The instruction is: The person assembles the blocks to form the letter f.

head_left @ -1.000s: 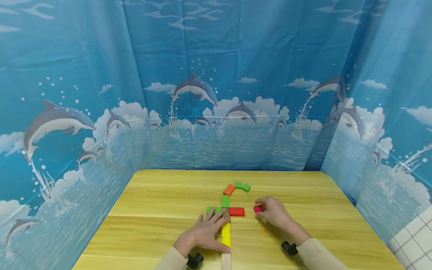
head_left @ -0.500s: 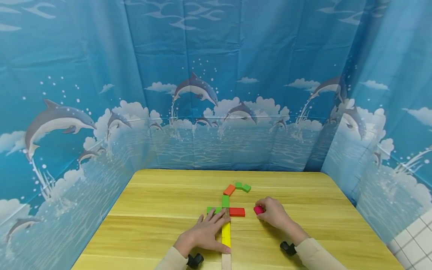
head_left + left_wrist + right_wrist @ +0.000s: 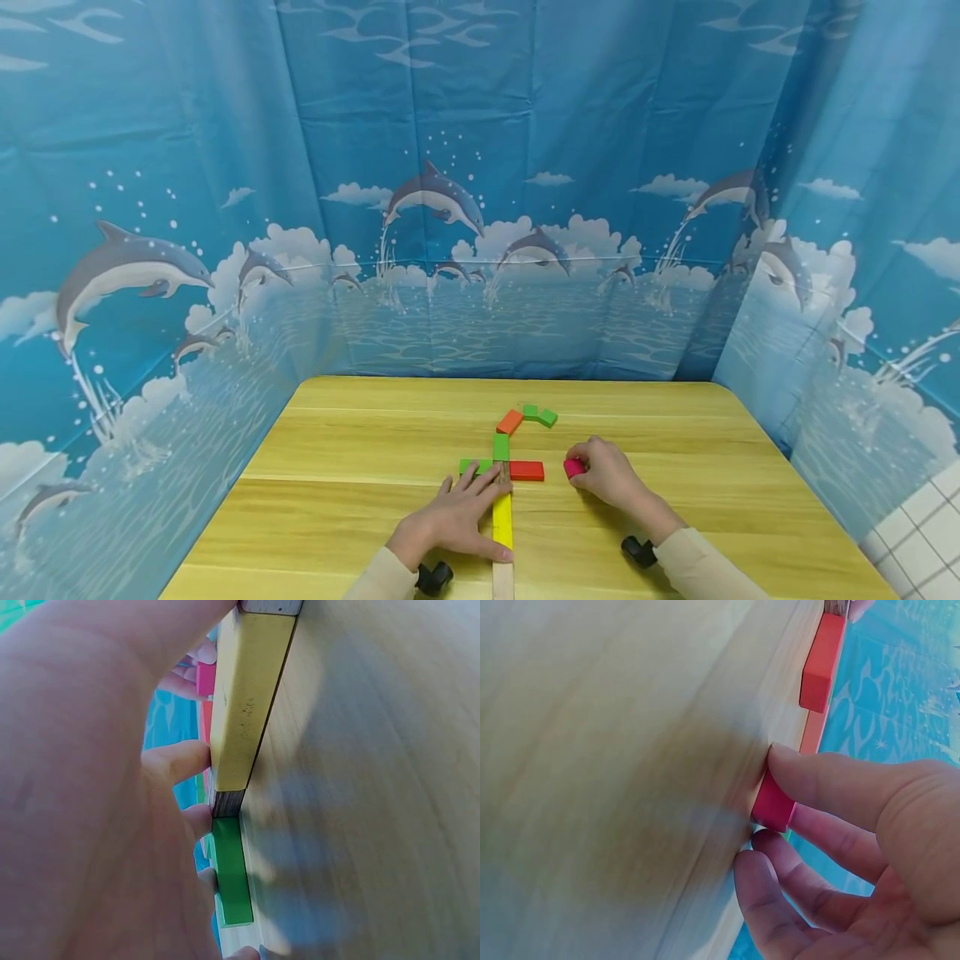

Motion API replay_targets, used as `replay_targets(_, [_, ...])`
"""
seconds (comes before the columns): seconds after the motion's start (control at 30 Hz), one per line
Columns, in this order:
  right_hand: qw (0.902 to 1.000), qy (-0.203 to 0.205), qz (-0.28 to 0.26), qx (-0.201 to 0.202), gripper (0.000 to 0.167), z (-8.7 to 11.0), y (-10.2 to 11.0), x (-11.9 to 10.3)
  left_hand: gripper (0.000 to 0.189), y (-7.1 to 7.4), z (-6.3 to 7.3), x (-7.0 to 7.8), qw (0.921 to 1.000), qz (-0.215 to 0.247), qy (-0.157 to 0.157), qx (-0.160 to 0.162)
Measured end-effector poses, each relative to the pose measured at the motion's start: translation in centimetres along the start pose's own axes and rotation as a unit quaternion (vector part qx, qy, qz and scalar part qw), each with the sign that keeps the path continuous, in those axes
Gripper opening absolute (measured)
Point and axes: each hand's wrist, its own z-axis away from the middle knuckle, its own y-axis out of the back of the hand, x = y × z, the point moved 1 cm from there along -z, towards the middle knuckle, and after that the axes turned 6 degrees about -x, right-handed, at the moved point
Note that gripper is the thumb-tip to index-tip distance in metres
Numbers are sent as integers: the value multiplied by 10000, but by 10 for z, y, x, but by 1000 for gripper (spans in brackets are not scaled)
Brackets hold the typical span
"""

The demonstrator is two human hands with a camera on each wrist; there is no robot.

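Observation:
A small pink block [image 3: 574,467] is pinched between thumb and fingers of my right hand [image 3: 609,473], low at the table, to the right of the red block [image 3: 527,472]. My left hand [image 3: 455,514] lies with fingers spread over the row of blocks, touching the yellow block [image 3: 502,523], a dark wood-grain block [image 3: 228,803] and the green block [image 3: 233,871] on the left. Below the yellow block, a pale wooden block [image 3: 503,581] continues the row under my thumb. Another green block [image 3: 501,447] stands above the dark one.
From the row's top, an orange block [image 3: 510,422] slants right toward two small green blocks [image 3: 530,412]. The wooden table [image 3: 360,433] ends at a blue dolphin-print curtain [image 3: 480,333] at the back and sides. Black wrist devices [image 3: 639,552] sit by both sleeves.
The pink block has turned slightly in my right fingers, which have shifted only a little. My left hand and the laid blocks stay where they were.

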Motion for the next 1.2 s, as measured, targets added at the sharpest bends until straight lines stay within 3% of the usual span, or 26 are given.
replay_targets(0.67, [10000,-60,-39,-52,28,-4,3,0,96,-1,1,0,10000,22,-11,-70])
replay_targets(1.2, [9991,-228,-331,165,22,-19,7,4,97,0,-1,1,10000,-44,-9,-45])
